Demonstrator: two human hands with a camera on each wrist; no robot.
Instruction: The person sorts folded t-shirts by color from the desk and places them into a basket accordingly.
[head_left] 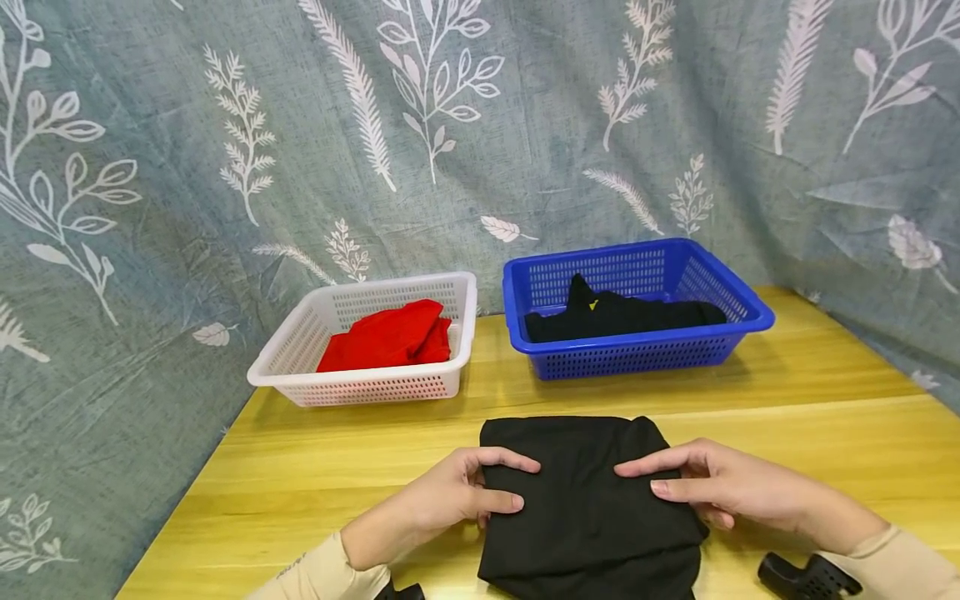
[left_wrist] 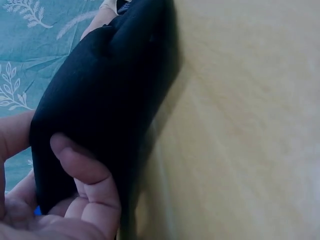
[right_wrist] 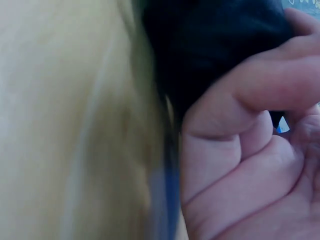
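Observation:
A folded black garment (head_left: 577, 508), roughly square, lies near the front of the wooden table; what kind of garment it is, I cannot tell. My left hand (head_left: 450, 500) grips its left edge, thumb and index finger on top and the other fingers curled at the side. Along the opposite edge, my right hand (head_left: 738, 487) holds the cloth the same way. In the left wrist view, curled fingers (left_wrist: 92, 175) press against the dark cloth (left_wrist: 95, 85). The right wrist view shows bent fingers (right_wrist: 225, 115) against the black fabric (right_wrist: 210, 45), partly blurred.
A white basket (head_left: 375, 389) with red cloth (head_left: 386, 337) stands at the back left. Beside it on the right is a blue basket (head_left: 637, 358) holding black cloth (head_left: 630, 315). A patterned curtain (head_left: 480, 167) hangs behind the table (head_left: 315, 467).

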